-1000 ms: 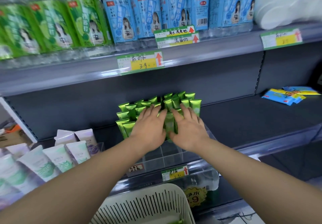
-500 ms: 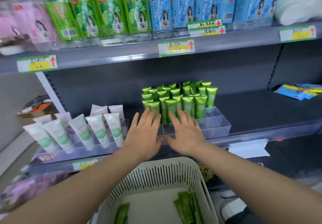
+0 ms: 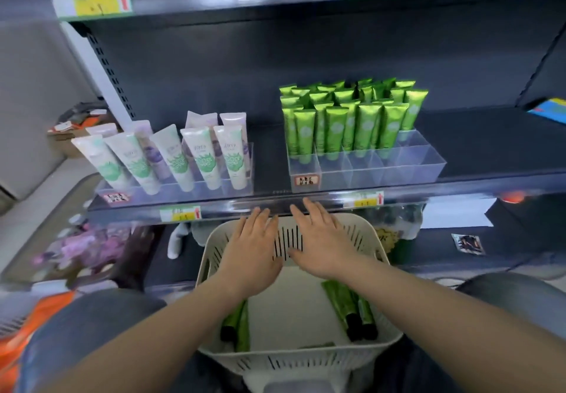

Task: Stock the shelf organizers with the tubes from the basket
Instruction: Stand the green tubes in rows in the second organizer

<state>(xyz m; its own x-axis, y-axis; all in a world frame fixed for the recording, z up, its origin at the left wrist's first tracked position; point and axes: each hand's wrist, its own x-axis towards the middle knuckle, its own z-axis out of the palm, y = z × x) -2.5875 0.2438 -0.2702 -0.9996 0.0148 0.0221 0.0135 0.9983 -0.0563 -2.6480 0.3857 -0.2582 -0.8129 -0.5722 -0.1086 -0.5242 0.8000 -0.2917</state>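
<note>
Left hand (image 3: 254, 252) and right hand (image 3: 321, 247) side by side, palms down, fingers straight, spread, holding nothing, over basket (image 3: 306, 360), two green tubes (image 3: 237, 328) under left forearm, at least two under right, upright tubes (image 3: 346, 123) crowding clear organizer (image 3: 419, 164) beyond fingertips, uncountable.

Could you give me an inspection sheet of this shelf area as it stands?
Surface: dark shelf, carrying two organizers.
Job's things: green tubes upright in clear organizer, front row unfilled; spare tubes lying in white basket.
Clutter: blue packets far right.
Hands: left hand and right hand open over basket, fingers straight, holding nothing.
Cables: nothing seen.
Surroundings: white tubes in neighbouring organizer; price tag; cardboard box left.
</note>
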